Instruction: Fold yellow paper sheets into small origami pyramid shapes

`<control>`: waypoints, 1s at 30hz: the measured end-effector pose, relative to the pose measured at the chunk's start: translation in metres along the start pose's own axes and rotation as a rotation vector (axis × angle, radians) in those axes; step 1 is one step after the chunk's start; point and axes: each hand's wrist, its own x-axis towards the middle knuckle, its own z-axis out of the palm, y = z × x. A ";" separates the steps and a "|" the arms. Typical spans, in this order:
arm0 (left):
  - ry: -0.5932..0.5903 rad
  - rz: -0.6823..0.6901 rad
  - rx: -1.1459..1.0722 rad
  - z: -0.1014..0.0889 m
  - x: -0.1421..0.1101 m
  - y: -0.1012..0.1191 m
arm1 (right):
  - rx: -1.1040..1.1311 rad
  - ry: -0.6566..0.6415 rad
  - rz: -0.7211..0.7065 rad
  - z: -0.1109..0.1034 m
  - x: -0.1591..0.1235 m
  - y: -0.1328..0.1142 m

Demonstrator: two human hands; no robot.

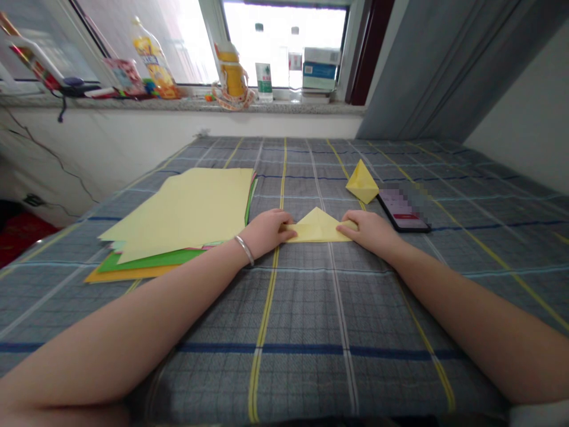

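Folded yellow paper triangle (317, 229) — long edge crosswise, centred between left hand (264, 232) and right hand (370, 232) — fingers flat on both ends, no pinch.

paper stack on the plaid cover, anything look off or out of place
Yes, mildly: the paper stack looks askew, with its yellow, green and orange sheets fanned out and their edges unaligned instead of squared. The folded yellow paper looks neat, with no visible damage.
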 end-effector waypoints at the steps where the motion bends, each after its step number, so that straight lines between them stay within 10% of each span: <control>1: -0.010 -0.018 -0.011 -0.002 0.001 -0.001 | 0.005 -0.004 0.011 0.000 0.000 0.000; 13: -0.028 -0.065 -0.048 -0.003 0.003 -0.007 | -0.010 -0.011 0.031 -0.003 -0.002 0.001; 23: 0.132 0.192 0.190 0.008 -0.006 0.005 | -0.045 -0.028 0.052 -0.003 -0.003 -0.001; 30: -0.014 0.463 0.113 0.022 -0.002 0.012 | -0.055 -0.022 0.046 -0.004 -0.003 -0.002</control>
